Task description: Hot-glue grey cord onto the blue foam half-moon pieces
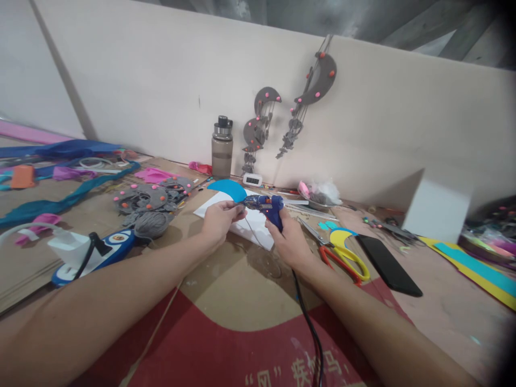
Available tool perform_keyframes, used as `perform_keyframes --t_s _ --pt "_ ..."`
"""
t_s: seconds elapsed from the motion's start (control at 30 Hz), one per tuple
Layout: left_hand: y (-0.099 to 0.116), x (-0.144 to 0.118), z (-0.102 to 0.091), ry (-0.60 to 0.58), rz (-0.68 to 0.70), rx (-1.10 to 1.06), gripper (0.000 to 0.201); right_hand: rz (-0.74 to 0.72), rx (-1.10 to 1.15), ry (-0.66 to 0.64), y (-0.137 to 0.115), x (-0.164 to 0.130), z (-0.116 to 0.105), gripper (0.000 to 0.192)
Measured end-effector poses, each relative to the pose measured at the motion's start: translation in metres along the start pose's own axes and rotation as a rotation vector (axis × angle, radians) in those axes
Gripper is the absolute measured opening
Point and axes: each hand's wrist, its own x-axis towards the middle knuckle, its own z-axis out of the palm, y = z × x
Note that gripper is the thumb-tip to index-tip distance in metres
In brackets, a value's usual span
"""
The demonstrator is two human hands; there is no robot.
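Observation:
My right hand (291, 236) is wrapped round the grip of a blue hot glue gun (275, 210), whose nozzle points left. A white glue stick (296, 202) sticks out of its back. Close to the nozzle, my left hand (221, 219) is closed in a pinch at the lower edge of a blue crescent cutout (228, 188). A thin grey string (253, 232) trails down from those fingers. The exact pinch point is partly hidden by the fingers and nozzle. White paper (258, 236) lies under both hands.
Scissors (346, 258) and a black phone (389, 264) lie at right. Grey yarn (152, 224), a power strip (97, 255) and grey decorated crescents (153, 198) are left. A bottle (222, 148) stands behind. The gun's black cord (308, 317) runs towards me.

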Motion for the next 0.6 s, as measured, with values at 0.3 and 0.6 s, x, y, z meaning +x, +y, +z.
perform_keyframes --t_s 0.3,0.6 --pt "0.0032 -0.0024 0.0015 0.005 0.016 0.000 0.019 -0.008 0.013 0.018 0.0039 0.0019 0.0017 0.030" --pt "0.0000 0.0006 -0.0010 0.015 0.030 0.009 0.019 0.008 0.014 0.026 0.0060 0.0018 0.0026 0.032"
